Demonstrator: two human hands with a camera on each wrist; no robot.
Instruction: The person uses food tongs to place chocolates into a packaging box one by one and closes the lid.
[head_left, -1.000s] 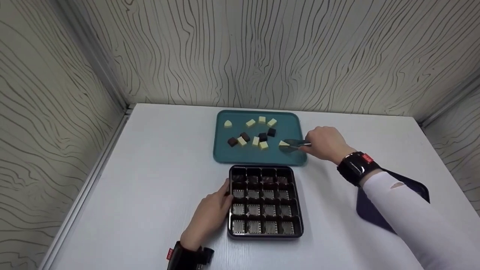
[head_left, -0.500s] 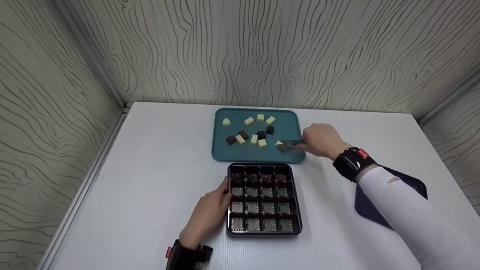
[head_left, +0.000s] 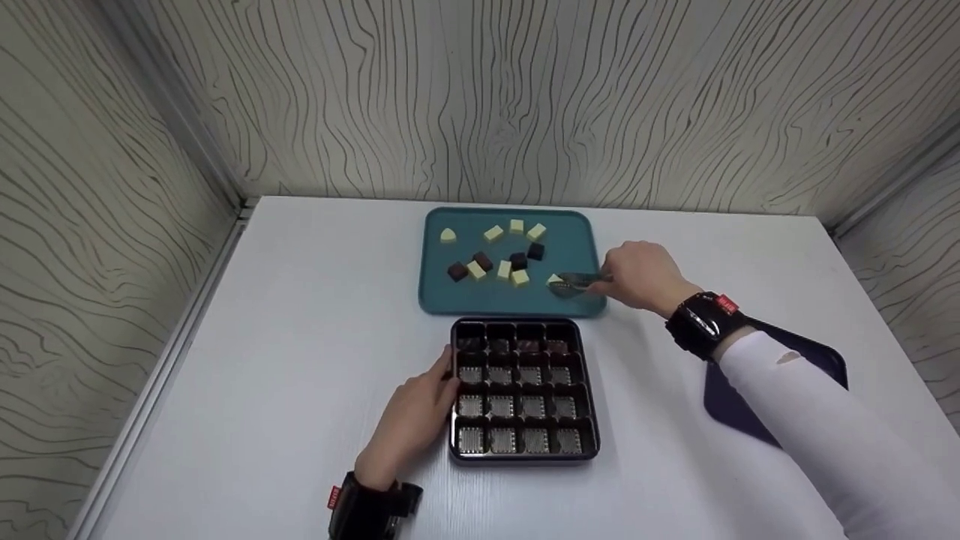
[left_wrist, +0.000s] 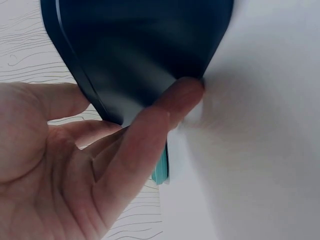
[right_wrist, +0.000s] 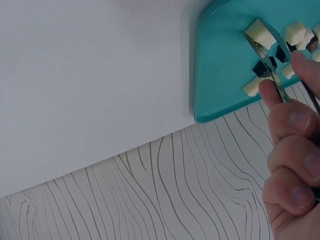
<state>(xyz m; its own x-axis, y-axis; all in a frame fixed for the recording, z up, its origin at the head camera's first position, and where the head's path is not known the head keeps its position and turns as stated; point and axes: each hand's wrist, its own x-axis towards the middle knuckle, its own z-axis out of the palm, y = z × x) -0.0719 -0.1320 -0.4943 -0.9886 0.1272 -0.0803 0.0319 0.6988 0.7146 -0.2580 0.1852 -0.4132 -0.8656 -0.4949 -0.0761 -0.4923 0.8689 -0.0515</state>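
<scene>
My right hand [head_left: 643, 276] grips metal tongs [head_left: 577, 282] over the right part of the teal tray [head_left: 510, 300]. In the right wrist view, the tongs' tips stand on either side of a white chocolate piece [right_wrist: 260, 34]. Other white chocolates [head_left: 517, 226] and dark ones [head_left: 535, 250] lie scattered across the tray. Nearer the person is a dark compartment box [head_left: 525, 390], its back row holding dark chocolates [head_left: 529, 345]. My left hand [head_left: 409, 416] rests against the box's left side; the left wrist view shows fingers on the outer wall and the thumb by the rim.
A dark blue tray or lid [head_left: 739, 401] lies at the right, partly hidden under the right forearm. All stands on a white table [head_left: 300, 315], with wood-patterned panels [head_left: 480, 97] behind and at the sides.
The tongs' tips have shifted slightly left around the white chocolate. The head view has tilted a little, so everything sits higher in the frame. My left hand stays at the box.
</scene>
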